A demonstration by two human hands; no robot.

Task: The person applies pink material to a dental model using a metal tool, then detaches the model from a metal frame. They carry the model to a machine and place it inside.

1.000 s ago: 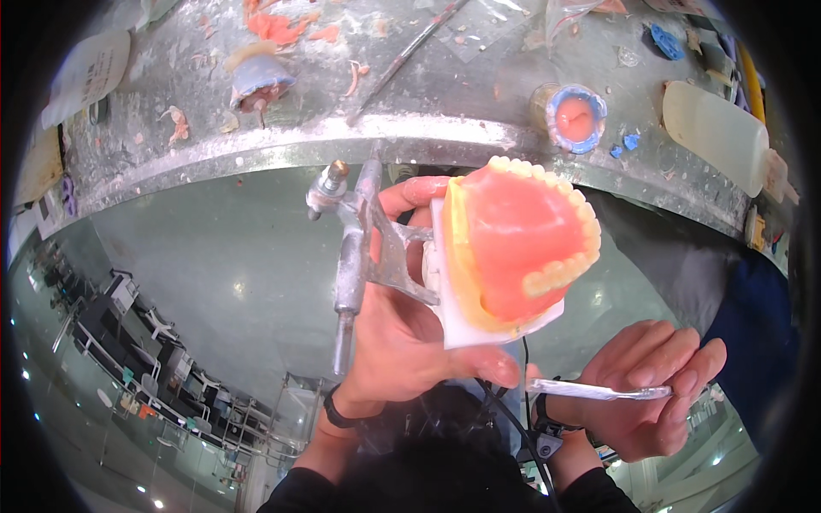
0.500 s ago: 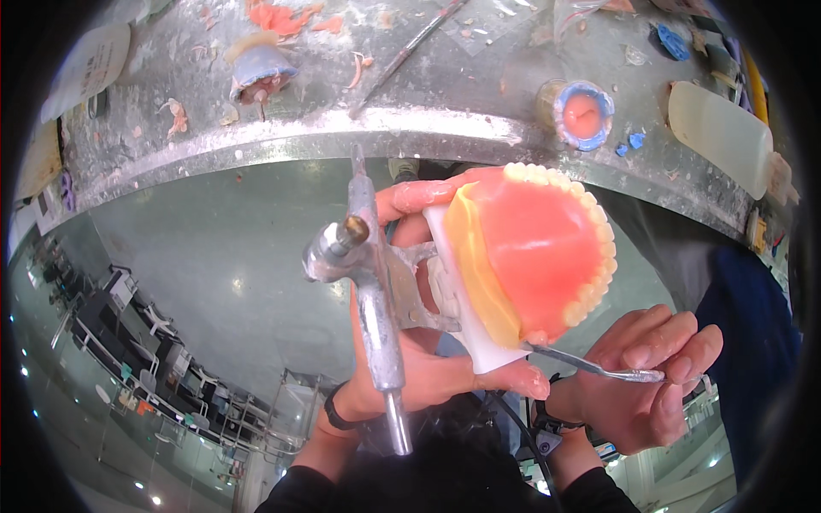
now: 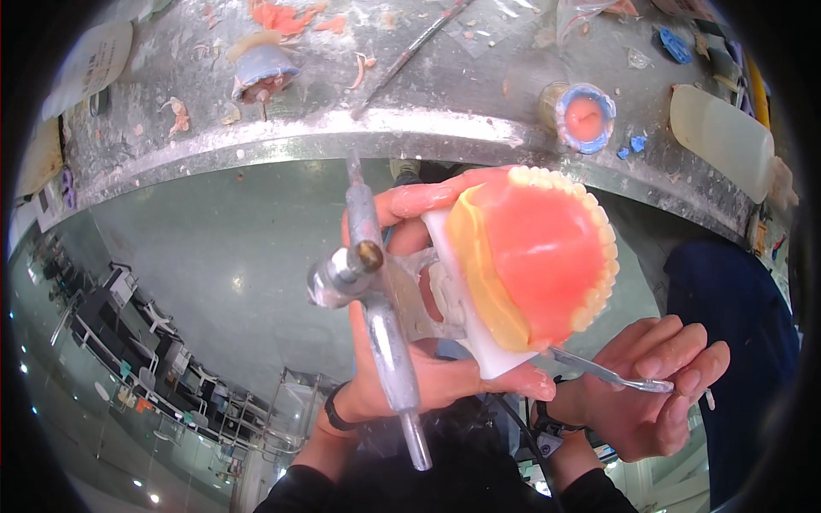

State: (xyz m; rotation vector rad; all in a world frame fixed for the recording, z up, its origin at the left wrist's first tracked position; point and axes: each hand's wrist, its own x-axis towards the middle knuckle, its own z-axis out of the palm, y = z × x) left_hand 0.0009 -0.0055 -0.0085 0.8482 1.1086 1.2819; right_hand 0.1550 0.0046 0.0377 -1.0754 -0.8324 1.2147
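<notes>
My left hand (image 3: 432,385) is wrapped round a dental model, fingers on its far side and thumb along the near edge. The model has a white plaster base (image 3: 492,363), a yellow cast (image 3: 487,282) and a pink wax denture base (image 3: 547,248) rimmed by an arch of cream artificial teeth (image 3: 603,231). A metal articulator (image 3: 389,342) is fixed to its left side. My right hand (image 3: 641,419) pinches a thin metal wax carver (image 3: 594,369). The carver's far end meets the model's near right corner; I cannot tell whether it touches.
Beyond my hands runs a metal bench (image 3: 299,132) strewn with wax scraps. On it are a jar of pink wax (image 3: 585,120), a blue-rimmed cup (image 3: 263,73), a long thin tool (image 3: 410,56) and a translucent container (image 3: 718,128). Dark blue fabric (image 3: 727,342) hangs at the right.
The model and articulator have tilted slightly, and the articulator's near end has shifted right. My right hand and the carver have moved a little right and nearer. Dark blue fabric at right reaches further left.
</notes>
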